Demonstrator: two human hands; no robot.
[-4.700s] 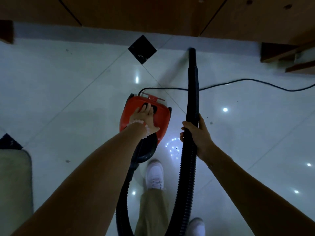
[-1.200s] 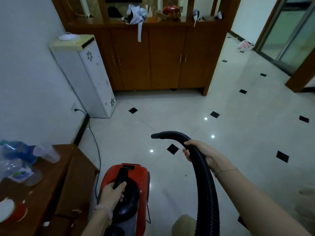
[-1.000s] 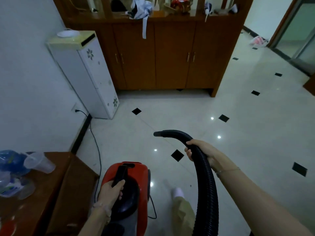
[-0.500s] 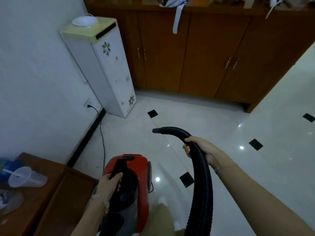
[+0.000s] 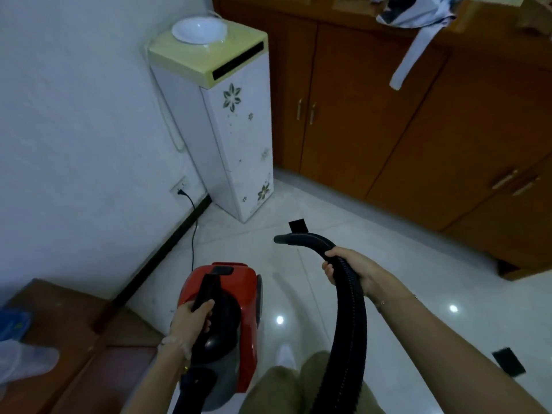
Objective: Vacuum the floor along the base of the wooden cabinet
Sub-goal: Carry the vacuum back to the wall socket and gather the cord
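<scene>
My left hand (image 5: 191,321) grips the black carry handle of a red canister vacuum (image 5: 239,297), which hangs above the white tiled floor (image 5: 313,222). The black ribbed hose (image 5: 349,324) curves up from below, and my right hand (image 5: 349,270) grips it just behind the curved nozzle (image 5: 298,237). The nozzle tip points left, in the air, well short of the wooden cabinet (image 5: 388,121) that fills the upper right. A pale strip of floor runs along the cabinet's base.
A white water dispenser (image 5: 227,115) with a bowl on top stands in the corner left of the cabinet. A black cord (image 5: 194,228) runs from a wall socket down to the floor. A low wooden table (image 5: 68,339) is at lower left. Cloth (image 5: 418,16) hangs off the cabinet ledge.
I have stepped closer to the cabinet and dispenser, with the view turned left. Both hands keep their grips; the vacuum, on the floor 4.7 s ago, is carried.
</scene>
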